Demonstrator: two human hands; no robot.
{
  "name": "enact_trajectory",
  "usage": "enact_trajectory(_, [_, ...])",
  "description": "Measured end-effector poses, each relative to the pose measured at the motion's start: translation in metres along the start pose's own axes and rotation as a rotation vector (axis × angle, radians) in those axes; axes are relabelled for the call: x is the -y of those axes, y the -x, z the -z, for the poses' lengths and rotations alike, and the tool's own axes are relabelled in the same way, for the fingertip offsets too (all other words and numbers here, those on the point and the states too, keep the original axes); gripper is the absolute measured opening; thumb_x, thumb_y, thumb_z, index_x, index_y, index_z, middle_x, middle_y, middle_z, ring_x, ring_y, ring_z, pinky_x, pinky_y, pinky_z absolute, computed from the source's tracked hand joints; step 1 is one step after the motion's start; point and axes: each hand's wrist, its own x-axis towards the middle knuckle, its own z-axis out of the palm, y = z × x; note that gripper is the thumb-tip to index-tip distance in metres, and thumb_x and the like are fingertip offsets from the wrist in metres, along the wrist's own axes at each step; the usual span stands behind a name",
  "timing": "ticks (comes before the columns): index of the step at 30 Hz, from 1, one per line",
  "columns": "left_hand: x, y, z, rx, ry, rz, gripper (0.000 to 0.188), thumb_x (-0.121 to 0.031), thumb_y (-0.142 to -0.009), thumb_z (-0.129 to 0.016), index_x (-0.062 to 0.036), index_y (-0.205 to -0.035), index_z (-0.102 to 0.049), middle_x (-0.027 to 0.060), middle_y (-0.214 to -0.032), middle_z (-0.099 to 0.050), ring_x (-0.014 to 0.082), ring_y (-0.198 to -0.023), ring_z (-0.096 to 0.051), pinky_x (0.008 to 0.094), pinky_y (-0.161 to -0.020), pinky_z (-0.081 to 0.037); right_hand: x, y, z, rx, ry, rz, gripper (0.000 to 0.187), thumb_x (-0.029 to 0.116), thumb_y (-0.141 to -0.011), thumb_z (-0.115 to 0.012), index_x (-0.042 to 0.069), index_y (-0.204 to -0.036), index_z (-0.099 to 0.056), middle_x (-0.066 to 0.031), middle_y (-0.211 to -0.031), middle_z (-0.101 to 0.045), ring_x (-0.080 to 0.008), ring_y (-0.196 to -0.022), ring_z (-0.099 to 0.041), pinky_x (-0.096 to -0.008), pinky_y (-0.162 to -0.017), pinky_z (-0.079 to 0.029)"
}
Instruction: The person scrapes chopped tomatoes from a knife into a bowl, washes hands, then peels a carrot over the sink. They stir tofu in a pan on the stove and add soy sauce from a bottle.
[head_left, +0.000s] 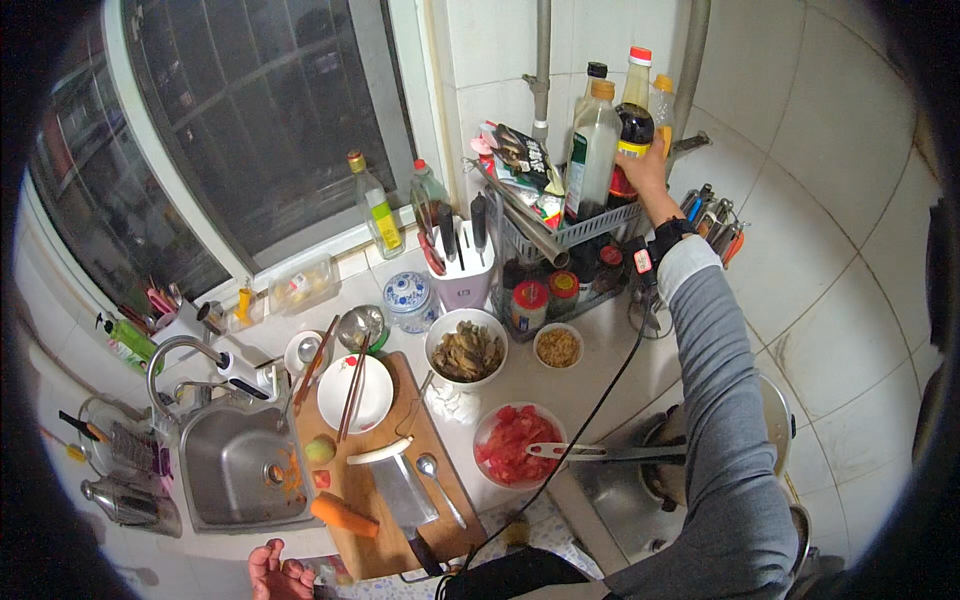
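Observation:
My right hand (643,172) reaches to the far right, its fingers wrapped round a dark sauce bottle (636,122) with a red cap. The bottle stands among others in the upper tier of a grey rack (590,229); its base is partly hidden by the hand and rack. Close beside it are a clear bottle with an orange cap (594,150) and a yellowish bottle (662,102). At the lower edge, my left hand (280,573) is empty, with fingers loosely bent and apart. Nearest to it are a wooden cutting board (405,388) and a carrot (345,517).
A cleaver (403,492), spoon (440,488) and white bowl (356,394) with chopsticks lie on the board. Bowls of red pieces (508,437) and brownish food (465,352) stand behind. A sink (235,500) is left, a pan (778,425) right. A black cord (590,415) crosses the counter.

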Motion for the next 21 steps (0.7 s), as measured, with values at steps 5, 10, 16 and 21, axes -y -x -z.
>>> enact_trajectory(5, [-0.001, 0.0, -0.002, 0.038, 0.025, -0.018, 0.054, -0.036, -0.09, -0.056, -0.0109, -0.135, -0.041, 0.0061, -0.142, -0.038, 0.0205, -0.106, -0.05, 0.0358, -0.091, -0.044, -0.011, -0.003, 0.007, 0.124, 0.317, -0.036, 0.097, 0.041, -0.056, -0.082, -0.006, -0.128, -0.038, -0.0269, -0.118, -0.054, -0.0383, -0.113, -0.051, -0.0413, -0.096, -0.041])
enact_trajectory(10, [-0.006, -0.011, -0.003, 0.12, -0.003, 0.026, 0.053, -0.033, -0.09, -0.056, -0.0073, -0.134, -0.042, 0.0075, -0.139, -0.042, 0.0213, -0.106, -0.049, 0.0372, -0.092, -0.041, 0.031, 0.001, 0.047, 0.247, 0.474, -0.067, 0.098, 0.051, -0.06, -0.078, -0.001, -0.133, -0.038, -0.0256, -0.122, -0.053, -0.0365, -0.115, -0.051, -0.0415, -0.097, -0.04])
enact_trajectory(16, [-0.006, -0.019, -0.016, 0.181, -0.213, 0.161, 0.061, -0.036, -0.084, -0.064, -0.0059, -0.132, -0.042, 0.0102, -0.137, -0.044, 0.029, -0.121, -0.045, 0.0463, -0.102, -0.035, 0.148, 0.072, 0.192, 0.427, -0.065, 0.056, 0.058, 0.042, -0.082, -0.063, 0.009, -0.128, -0.051, -0.0051, -0.113, -0.06, -0.0163, -0.091, -0.058, -0.0299, -0.073, -0.047])
enact_trajectory(21, [0.031, -0.033, -0.046, 0.567, -0.265, 0.269, 0.044, -0.03, -0.084, -0.06, -0.0006, -0.115, -0.05, 0.0171, -0.12, -0.052, 0.0188, -0.087, -0.057, 0.0323, -0.076, -0.048, 0.302, 0.142, 0.327, 0.424, -0.226, -0.25, 0.027, 0.031, -0.091, -0.057, 0.006, -0.101, -0.056, -0.0053, -0.097, -0.058, -0.0153, -0.084, -0.056, -0.0309, -0.08, -0.046])
